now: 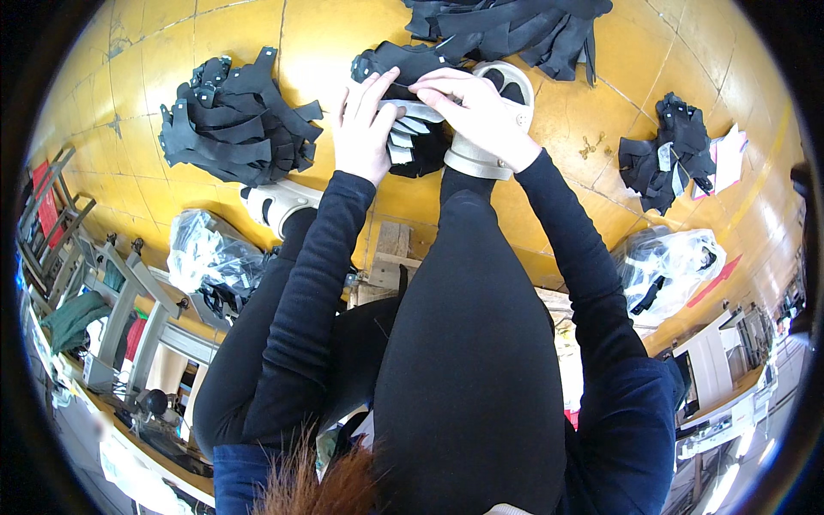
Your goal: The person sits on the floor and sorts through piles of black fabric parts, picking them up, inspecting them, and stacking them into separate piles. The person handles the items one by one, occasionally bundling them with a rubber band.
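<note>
Nearest, the person sits on a low wooden stool (390, 253), knees raised, pale clogs (481, 150) on the yellow floor (215, 43). Above the knees both hands work a small bundle of black and grey strips (410, 129). The left hand (365, 129) closes round the bundle's left side, thumb on top; the right hand (470, 107) pinches one grey strip's end between fingertips. Peeling goes best, I judge, if the left grip stays firm while the right lifts a single strip cleanly. The strips lie side to side, loose ends pointing right. Beyond lie a black strap pile (236, 129) at left and another pile (515, 30) at the top.
</note>
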Action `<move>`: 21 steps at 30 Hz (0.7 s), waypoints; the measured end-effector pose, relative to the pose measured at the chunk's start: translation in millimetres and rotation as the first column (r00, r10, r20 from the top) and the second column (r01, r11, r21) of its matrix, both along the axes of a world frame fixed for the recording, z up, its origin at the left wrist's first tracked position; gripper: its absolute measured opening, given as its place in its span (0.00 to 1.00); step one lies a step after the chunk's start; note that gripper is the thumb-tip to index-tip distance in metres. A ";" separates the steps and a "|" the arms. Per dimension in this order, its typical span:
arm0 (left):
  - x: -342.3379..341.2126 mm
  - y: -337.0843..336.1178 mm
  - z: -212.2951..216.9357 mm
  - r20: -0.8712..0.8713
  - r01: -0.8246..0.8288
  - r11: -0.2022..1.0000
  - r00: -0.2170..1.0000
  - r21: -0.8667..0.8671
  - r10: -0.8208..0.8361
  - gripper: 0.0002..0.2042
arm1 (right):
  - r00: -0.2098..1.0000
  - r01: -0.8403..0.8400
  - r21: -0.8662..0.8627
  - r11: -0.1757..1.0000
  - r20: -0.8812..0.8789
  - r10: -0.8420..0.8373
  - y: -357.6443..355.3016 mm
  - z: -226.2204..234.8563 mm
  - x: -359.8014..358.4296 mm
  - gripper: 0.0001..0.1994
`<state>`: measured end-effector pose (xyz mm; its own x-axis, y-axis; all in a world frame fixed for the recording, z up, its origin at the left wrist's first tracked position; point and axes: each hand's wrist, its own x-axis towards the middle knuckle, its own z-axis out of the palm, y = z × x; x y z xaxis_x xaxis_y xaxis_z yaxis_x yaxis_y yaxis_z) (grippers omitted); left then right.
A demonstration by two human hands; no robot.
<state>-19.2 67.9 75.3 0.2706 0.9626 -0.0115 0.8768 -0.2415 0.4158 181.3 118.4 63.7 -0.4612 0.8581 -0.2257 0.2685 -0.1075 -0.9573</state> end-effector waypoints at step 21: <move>-38.3 43.6 12.9 0.129 0.283 0.773 0.958 -0.568 -0.256 0.14 | 0.761 0.577 0.346 0.740 0.100 -0.641 106.2 83.5 108.8 0.13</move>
<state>-57.5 111.5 88.2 0.5307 0.6683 -0.5212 0.7908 -0.1693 0.5882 290.1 224.7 147.3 0.2111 0.9766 0.0405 0.4257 -0.0546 -0.9032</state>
